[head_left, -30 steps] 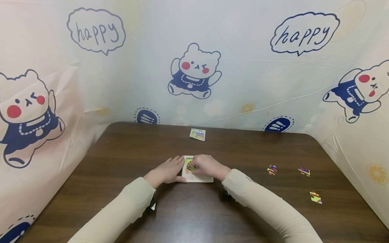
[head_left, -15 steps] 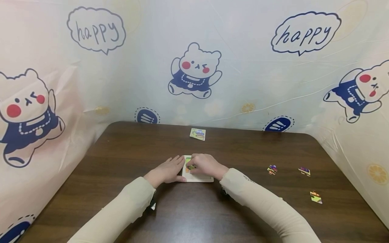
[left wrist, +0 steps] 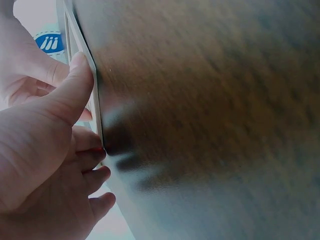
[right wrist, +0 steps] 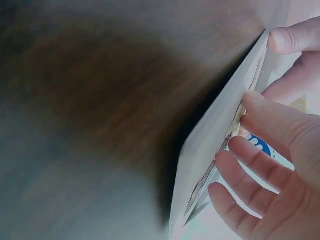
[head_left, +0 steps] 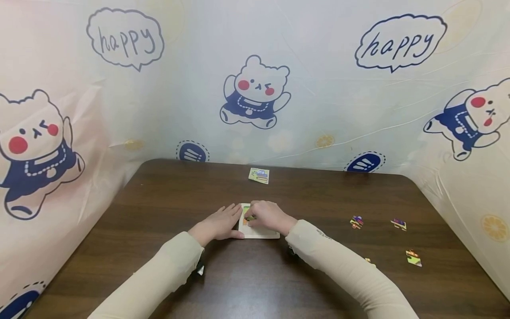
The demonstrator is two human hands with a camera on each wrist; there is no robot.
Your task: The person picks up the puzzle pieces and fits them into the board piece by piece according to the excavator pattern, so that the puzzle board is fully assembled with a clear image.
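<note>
A: Which step does this look like?

B: Fitting a puzzle piece, I'd judge. The white puzzle tray (head_left: 260,235) lies flat on the brown table (head_left: 167,190), at the lower middle of the head view, with a green and orange picture patch (head_left: 246,215) showing in its upper left part.

A: And the right hand (head_left: 271,216)?

B: It reaches over the tray from the right, fingers bent down, thumb and forefinger close together at the patch: a narrow gap. I can't tell whether they pinch a piece or just press one down.

A: The left hand (head_left: 218,225)?

B: Grasping nothing, as far as I can see. Its fingers lie straight and spread along the tray's left edge, thumb on the lower left corner; probably a brace. The left sleeve (head_left: 155,274) and right sleeve (head_left: 346,261) slant in from the bottom of the frame, converging there.

A: What does the next move call for?

B: Seating that spot squarely, I think, then a reach toward the right of the frame. Three loose pieces (head_left: 414,258) lie apart there, and a sliver of what may be another (head_left: 370,261) peeks out beside the right sleeve.

A: Any guide?

B: Perhaps the small printed card (head_left: 259,176), upper middle of the table.
</note>
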